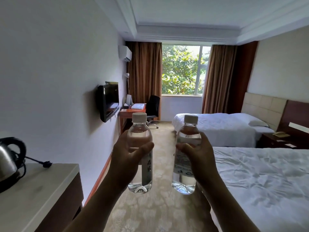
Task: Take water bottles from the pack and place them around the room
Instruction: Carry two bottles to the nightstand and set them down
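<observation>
i am gripping a full, slick bottle [140, 153] in my left hand [127, 158] and another [186, 154] in my right hand [199, 158], fingers wrapped mid-body, both upright left of the near bed [267, 181], feeling weighty yet squeezable.

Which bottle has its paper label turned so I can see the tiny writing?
The right hand's bottle: its white label with small print faces the camera. On the left hand's bottle only a narrow strip of label shows at its right edge.

Two white beds [260, 178] right, wall television [108, 102] left, desk [132, 113] and brown curtains [143, 71] flanking a daylit window [183, 70].
</observation>
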`<move>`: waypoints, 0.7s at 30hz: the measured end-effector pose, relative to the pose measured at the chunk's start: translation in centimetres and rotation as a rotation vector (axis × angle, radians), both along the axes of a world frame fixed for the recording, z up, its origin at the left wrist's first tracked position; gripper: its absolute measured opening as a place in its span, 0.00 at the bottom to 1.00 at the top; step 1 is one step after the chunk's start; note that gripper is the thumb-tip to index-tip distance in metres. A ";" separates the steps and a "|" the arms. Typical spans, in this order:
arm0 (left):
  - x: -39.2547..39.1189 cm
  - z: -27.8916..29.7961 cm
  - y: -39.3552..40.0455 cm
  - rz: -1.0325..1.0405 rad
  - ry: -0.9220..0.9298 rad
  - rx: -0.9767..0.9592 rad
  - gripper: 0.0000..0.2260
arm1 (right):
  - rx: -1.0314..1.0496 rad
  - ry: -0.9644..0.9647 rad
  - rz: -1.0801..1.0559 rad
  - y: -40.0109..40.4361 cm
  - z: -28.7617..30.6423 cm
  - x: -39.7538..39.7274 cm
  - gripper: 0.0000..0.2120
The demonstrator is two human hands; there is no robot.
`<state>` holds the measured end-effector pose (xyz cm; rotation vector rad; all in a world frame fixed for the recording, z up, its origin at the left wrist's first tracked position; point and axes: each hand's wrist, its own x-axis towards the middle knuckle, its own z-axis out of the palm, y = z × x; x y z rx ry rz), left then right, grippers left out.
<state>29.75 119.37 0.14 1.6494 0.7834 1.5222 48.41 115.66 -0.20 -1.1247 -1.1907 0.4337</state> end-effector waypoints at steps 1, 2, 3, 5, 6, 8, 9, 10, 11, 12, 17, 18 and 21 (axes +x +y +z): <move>0.4 -0.2 2.6 0.000 0.006 0.000 0.29 | 0.005 0.000 -0.008 2.5 -0.3 0.3 0.28; 0.8 -0.4 5.2 0.000 0.011 0.003 0.28 | 0.008 -0.002 -0.017 5.0 -0.5 0.5 0.29; 1.1 -0.5 7.9 -0.003 0.008 0.006 0.27 | 0.011 -0.007 -0.025 7.7 -0.6 0.7 0.28; 1.6 -0.6 13.6 -0.024 0.004 0.005 0.22 | 0.009 -0.018 -0.041 13.2 -0.6 0.9 0.27; 1.9 -0.6 16.6 -0.037 0.007 0.004 0.19 | 0.006 -0.026 -0.048 16.0 -0.5 1.0 0.27; 2.6 -0.2 22.6 -0.061 0.008 0.004 0.15 | 0.001 -0.042 -0.054 21.7 -0.1 1.4 0.27; 3.1 0.0 25.4 -0.074 0.011 0.001 0.14 | -0.006 -0.043 -0.061 24.3 0.1 1.6 0.27; 3.6 0.2 28.1 -0.090 0.011 -0.002 0.14 | -0.008 -0.040 -0.070 26.7 0.3 1.9 0.27; 4.1 0.5 30.6 -0.103 0.005 -0.006 0.14 | -0.008 -0.034 -0.079 29.1 0.4 2.3 0.27; 4.6 0.7 32.8 -0.112 -0.002 -0.014 0.15 | -0.010 -0.027 -0.089 31.2 0.6 2.6 0.27; 6.8 1.2 42.8 -0.138 -0.016 -0.033 0.16 | -0.042 -0.016 -0.118 41.1 1.2 4.8 0.28; 7.2 1.0 44.8 -0.137 -0.007 -0.031 0.16 | -0.043 -0.019 -0.119 43.0 1.1 5.3 0.28; 8.8 0.2 50.2 -0.135 0.002 -0.036 0.17 | -0.038 -0.003 -0.127 48.2 0.3 7.1 0.27</move>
